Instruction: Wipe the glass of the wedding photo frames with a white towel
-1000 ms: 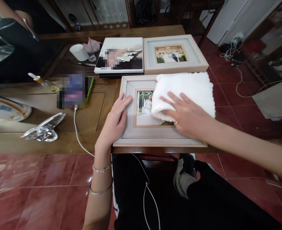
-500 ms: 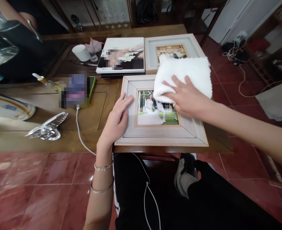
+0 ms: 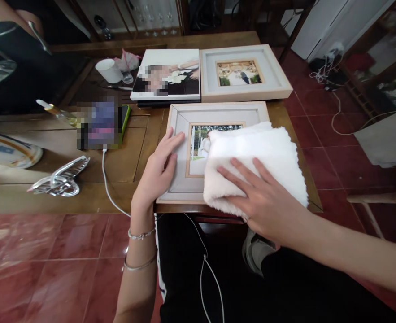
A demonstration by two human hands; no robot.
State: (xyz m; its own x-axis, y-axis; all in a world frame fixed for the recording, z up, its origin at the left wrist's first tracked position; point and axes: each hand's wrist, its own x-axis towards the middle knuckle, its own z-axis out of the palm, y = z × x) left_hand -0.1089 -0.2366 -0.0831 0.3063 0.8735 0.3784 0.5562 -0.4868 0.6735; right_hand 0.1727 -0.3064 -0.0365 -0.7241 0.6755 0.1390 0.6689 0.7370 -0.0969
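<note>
A pale wooden picture frame point(image 3: 180, 184) with a wedding photo lies flat at the table's front edge. My left hand point(image 3: 159, 168) rests on its left side, fingers stretched out over the border. A folded white towel point(image 3: 251, 143) covers the right part of the frame and much of the photo. My right hand point(image 3: 254, 197) holds the towel against the frame from above, fingers spread across the cloth; its thumb is hidden. Behind lies a second pale frame point(image 3: 275, 74) with another photo.
Left of that frame sits a white-edged photo panel point(image 3: 171, 56). A white cup point(image 3: 109, 71), dropper bottle point(image 3: 61, 115), phone point(image 3: 125, 121) with a white cable point(image 3: 106, 179), and clear hair claw point(image 3: 61, 179) are on the left. Another person's arm point(image 3: 14, 18) shows at the upper left.
My right hand and the towel have moved down the frame toward its front right corner, uncovering the rear frame's photo and covering more of the near one. My left hand stays on the frame.
</note>
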